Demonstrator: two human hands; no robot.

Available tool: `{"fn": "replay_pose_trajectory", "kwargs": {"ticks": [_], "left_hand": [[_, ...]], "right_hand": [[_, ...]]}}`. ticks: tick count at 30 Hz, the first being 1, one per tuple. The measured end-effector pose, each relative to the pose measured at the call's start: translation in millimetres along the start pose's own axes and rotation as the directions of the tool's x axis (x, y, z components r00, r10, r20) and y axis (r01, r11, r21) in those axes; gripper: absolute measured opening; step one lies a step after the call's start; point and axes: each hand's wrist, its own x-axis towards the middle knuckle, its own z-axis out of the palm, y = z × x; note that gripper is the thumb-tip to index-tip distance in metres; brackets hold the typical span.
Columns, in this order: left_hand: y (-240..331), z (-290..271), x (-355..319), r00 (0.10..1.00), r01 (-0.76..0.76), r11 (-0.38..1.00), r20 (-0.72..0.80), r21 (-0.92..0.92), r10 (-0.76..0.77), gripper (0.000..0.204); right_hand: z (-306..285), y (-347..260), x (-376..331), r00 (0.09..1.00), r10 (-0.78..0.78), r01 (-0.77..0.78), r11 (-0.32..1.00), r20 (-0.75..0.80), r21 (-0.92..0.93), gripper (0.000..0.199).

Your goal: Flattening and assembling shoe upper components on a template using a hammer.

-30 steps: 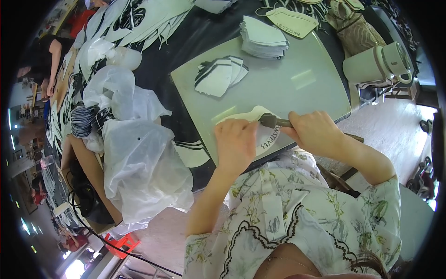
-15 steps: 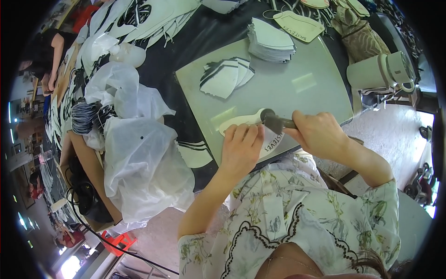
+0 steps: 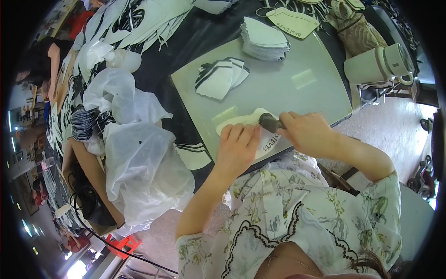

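My right hand [image 3: 307,132] is closed round the handle of a hammer. The dark hammer head [image 3: 268,122] is at the right end of a curved white cut piece [image 3: 241,117], which lies on a pale green board. With bent fingers held together, my left hand [image 3: 238,148] presses the piece's near edge, its fingertips just left of the hammer head. Under my hands, a white pattern piece with dark lettering [image 3: 270,142] shows in part. Farther up the board are a fanned group of white pieces with black edging [image 3: 218,80] and a thick stack of white pieces [image 3: 264,41].
The pale green board [image 3: 297,100] rests on a black-covered table. A lettered pattern card [image 3: 293,22] is at its far edge, a lidded cream mug [image 3: 371,66] at the right. Left are translucent plastic bags [image 3: 144,162] and a cardboard box [image 3: 93,176]. Another person's arm [image 3: 53,69] shows far left.
The hammer head has tipped and turned slightly against the white piece, and my right hand has shifted a little left. My left hand keeps its hold; the whole view has moved slightly.
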Motion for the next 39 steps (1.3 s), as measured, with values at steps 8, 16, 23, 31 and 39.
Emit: {"fn": "replay_pose_trajectory", "kwargs": {"ticks": [8,16,23,31,39], "left_hand": [[-10,-7,-4,0.998,0.01,0.997,-0.057,-0.078,-0.014,0.032],[-12,-9,-1,0.998,-0.04,0.997,-0.051,-0.069,0.037,0.025],[-14,-11,-4,0.998,0.009,0.992,-0.052,-0.126,-0.016,0.029],[-21,-14,-5,0.999,0.044,0.985,-0.025,-0.165,-0.049,0.028],[-17,-17,-7,0.998,0.05,0.982,-0.028,-0.179,-0.056,0.029]], "right_hand": [[-10,-4,4,0.989,0.065,-0.058,0.997,0.136,-0.059,0.03],[-11,-6,10,0.993,-0.016,0.023,0.998,0.119,-0.059,0.034],[-7,-3,12,0.985,0.019,-0.009,0.998,0.171,-0.057,0.031],[-15,-4,16,0.974,0.038,-0.026,0.998,0.224,-0.056,0.03],[-12,-4,21,0.986,-0.058,0.062,0.998,0.156,-0.022,0.036]]}}
